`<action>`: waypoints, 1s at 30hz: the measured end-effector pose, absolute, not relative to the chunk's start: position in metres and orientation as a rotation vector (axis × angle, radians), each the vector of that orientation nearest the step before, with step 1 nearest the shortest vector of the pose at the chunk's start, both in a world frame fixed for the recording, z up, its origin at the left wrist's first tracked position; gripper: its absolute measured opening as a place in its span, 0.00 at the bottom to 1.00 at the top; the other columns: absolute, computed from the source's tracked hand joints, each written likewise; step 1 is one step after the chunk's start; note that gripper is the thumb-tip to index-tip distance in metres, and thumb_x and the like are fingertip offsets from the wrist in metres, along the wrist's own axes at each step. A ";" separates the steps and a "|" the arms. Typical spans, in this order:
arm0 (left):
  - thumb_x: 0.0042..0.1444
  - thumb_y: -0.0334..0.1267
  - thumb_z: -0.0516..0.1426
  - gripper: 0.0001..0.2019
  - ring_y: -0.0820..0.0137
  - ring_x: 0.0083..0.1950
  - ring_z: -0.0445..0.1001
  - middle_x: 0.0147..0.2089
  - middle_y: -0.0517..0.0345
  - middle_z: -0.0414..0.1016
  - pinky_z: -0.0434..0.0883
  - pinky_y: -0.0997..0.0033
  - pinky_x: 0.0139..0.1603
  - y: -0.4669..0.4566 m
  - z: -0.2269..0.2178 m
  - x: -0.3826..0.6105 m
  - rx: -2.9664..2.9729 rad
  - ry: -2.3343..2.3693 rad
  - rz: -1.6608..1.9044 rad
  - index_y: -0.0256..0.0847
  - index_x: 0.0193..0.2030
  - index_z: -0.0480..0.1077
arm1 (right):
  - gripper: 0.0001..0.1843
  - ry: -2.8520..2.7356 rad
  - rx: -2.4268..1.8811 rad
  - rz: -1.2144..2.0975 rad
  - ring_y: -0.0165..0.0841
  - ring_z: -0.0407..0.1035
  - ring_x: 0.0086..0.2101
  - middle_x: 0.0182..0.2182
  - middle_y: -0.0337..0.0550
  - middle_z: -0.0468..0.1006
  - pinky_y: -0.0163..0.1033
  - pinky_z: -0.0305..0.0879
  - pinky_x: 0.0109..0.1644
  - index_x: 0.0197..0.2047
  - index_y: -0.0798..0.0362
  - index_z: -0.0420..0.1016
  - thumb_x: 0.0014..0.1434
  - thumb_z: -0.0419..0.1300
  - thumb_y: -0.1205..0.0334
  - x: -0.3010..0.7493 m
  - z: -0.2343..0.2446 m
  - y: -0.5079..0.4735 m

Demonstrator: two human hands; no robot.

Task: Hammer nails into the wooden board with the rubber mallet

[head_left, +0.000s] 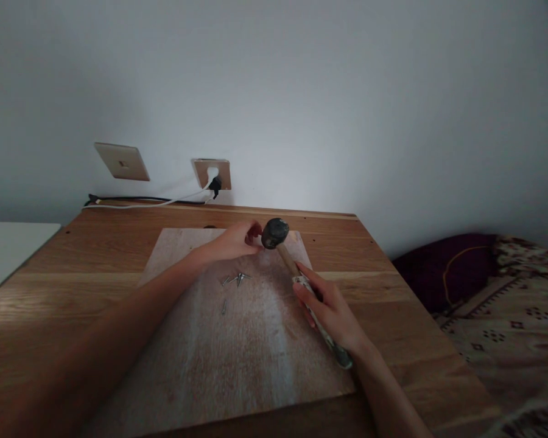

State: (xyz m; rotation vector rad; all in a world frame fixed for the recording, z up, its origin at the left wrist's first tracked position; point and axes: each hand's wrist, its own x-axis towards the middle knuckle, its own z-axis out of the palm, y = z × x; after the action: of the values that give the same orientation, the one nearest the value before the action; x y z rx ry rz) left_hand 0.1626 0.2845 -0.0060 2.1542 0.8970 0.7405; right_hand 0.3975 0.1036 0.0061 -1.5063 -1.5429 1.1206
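A pale wooden board (237, 340) lies on the wooden table (73, 286). My right hand (331, 310) is wrapped round the handle of a hammer (283, 246), whose dark head hangs just above the board's far edge. My left hand (237, 240) rests on the board's far part with fingers pinched together right beside the hammer head; what they pinch is too small to see. Several loose nails (236, 280) lie on the board just nearer than my left hand, and one more nail (223, 306) lies a little closer to me.
Two wall plates sit above the table's back edge; a white plug and a black plug (214, 180) sit in the right one, with cables running left along the wall. A white surface (9, 246) adjoins the table's left. A patterned bed with a dark cushion (442, 267) lies right.
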 end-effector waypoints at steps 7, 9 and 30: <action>0.52 0.34 0.62 0.03 0.65 0.41 0.74 0.38 0.58 0.75 0.68 0.68 0.42 0.248 0.038 0.140 2.540 0.612 0.051 0.41 0.33 0.72 | 0.37 -1.508 -1.509 1.132 0.27 0.63 0.17 0.24 0.32 0.71 0.33 0.61 0.21 0.74 0.58 0.66 0.70 0.58 0.43 0.398 0.004 0.104; 0.51 0.31 0.62 0.04 0.65 0.41 0.74 0.37 0.57 0.74 0.67 0.68 0.42 0.240 0.036 0.141 2.588 0.615 0.025 0.41 0.30 0.70 | 0.38 -1.491 -1.501 1.140 0.26 0.63 0.16 0.24 0.32 0.71 0.33 0.60 0.20 0.74 0.57 0.66 0.70 0.58 0.43 0.398 0.004 0.105; 0.63 0.30 0.59 0.06 0.63 0.45 0.77 0.43 0.52 0.77 0.72 0.64 0.47 0.272 -0.006 0.141 2.638 0.844 0.579 0.40 0.41 0.79 | 0.37 -1.365 -1.449 1.143 0.26 0.60 0.16 0.24 0.31 0.69 0.32 0.59 0.17 0.73 0.57 0.67 0.69 0.61 0.44 0.394 0.002 0.106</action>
State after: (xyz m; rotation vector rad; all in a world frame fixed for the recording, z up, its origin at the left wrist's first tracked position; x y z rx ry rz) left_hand 0.1405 0.2718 -0.0059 2.6375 0.8440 0.5793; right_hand 0.3935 0.1060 0.0019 -1.4493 -1.3647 1.1432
